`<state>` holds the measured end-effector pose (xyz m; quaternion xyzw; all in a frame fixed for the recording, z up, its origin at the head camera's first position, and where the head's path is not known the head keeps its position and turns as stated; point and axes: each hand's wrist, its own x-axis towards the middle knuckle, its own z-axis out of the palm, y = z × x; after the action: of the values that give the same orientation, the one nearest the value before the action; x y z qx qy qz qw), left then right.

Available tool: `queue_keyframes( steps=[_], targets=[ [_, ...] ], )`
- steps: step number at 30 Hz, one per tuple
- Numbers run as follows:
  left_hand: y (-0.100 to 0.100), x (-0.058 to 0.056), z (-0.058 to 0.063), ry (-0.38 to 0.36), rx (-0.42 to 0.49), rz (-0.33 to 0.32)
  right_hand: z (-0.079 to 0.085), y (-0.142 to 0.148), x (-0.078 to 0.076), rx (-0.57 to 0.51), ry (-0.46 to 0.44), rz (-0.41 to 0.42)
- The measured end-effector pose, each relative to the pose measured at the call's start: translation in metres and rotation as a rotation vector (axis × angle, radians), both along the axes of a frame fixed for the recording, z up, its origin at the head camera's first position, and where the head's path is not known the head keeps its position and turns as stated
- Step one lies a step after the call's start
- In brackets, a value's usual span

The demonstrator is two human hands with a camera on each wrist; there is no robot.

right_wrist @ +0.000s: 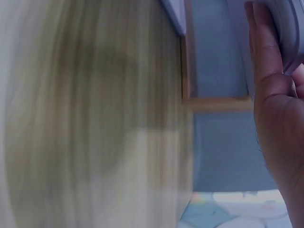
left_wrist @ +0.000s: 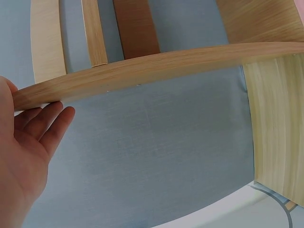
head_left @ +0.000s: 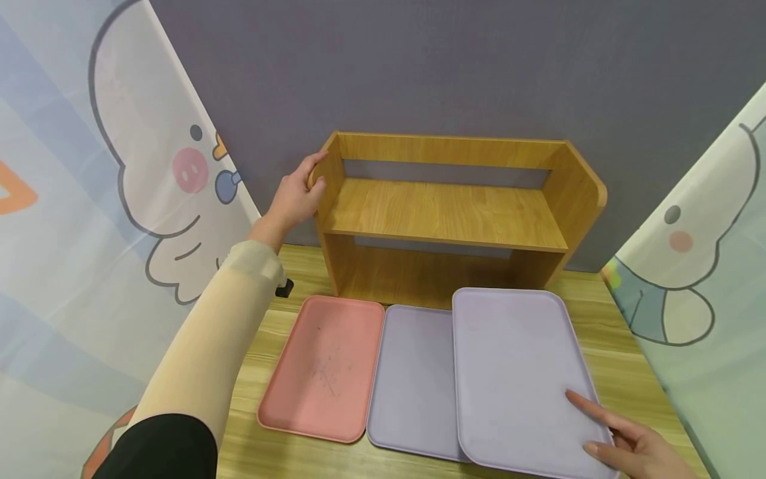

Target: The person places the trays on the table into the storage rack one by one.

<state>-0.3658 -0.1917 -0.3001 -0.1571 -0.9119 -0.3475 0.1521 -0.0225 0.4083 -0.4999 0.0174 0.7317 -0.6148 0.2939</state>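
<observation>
My left hand [head_left: 299,189] grips the upper left side panel of a two-tier wooden desk shelf [head_left: 443,206]. In the left wrist view, its fingertips [left_wrist: 59,126] curl beneath the panel's edge. Low on the right, my right hand [head_left: 643,452] holds a lilac tray [head_left: 514,372] by its right edge; the right wrist view shows that hand [right_wrist: 278,114] around the tray's rim, partly cut off. This tray is raised and overlaps a second lilac tray [head_left: 415,379] on the table. A pink tray [head_left: 335,366] with faint dark marks lies left of them.
The shelf stands on a wood-grain table [head_left: 622,346] against a grey back panel [head_left: 455,60]. Cartoon-printed sheets flank both sides, the left sheet [head_left: 60,266] and the right sheet [head_left: 718,279]. The pink and lower lilac trays lie in front of the shelf.
</observation>
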Motion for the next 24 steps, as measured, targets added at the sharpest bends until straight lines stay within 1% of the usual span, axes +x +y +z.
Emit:
queue_keyframes(
  steps=[5, 6, 7, 10, 13, 16, 21, 24],
  targets=[
    [0.000, 0.001, 0.000, 0.011, -0.007, -0.001, 0.013, -0.020, -0.009, -0.122, -0.038, 0.018],
    [0.000, 0.000, 0.000, 0.016, -0.008, -0.001, 0.016, -0.024, -0.011, -0.135, -0.045, 0.014],
    [0.000, 0.000, 0.000, 0.018, -0.009, -0.001, 0.018, -0.029, -0.012, -0.124, -0.050, 0.009],
    [0.001, 0.000, 0.000, 0.026, -0.012, 0.001, 0.024, -0.044, -0.014, -0.033, 0.002, 0.000],
    [0.002, 0.000, 0.000, 0.022, -0.011, 0.000, 0.029, -0.058, -0.015, 0.027, 0.073, 0.003],
    [0.003, 0.001, 0.000, 0.016, -0.009, -0.002, 0.034, -0.070, -0.015, 0.017, 0.140, 0.019],
    [0.003, 0.000, -0.001, 0.020, -0.011, -0.001, 0.044, -0.089, -0.017, -0.027, 0.211, 0.041],
    [0.003, -0.002, -0.002, 0.027, -0.012, 0.001, 0.050, -0.099, -0.018, -0.091, 0.263, 0.062]
  ],
)
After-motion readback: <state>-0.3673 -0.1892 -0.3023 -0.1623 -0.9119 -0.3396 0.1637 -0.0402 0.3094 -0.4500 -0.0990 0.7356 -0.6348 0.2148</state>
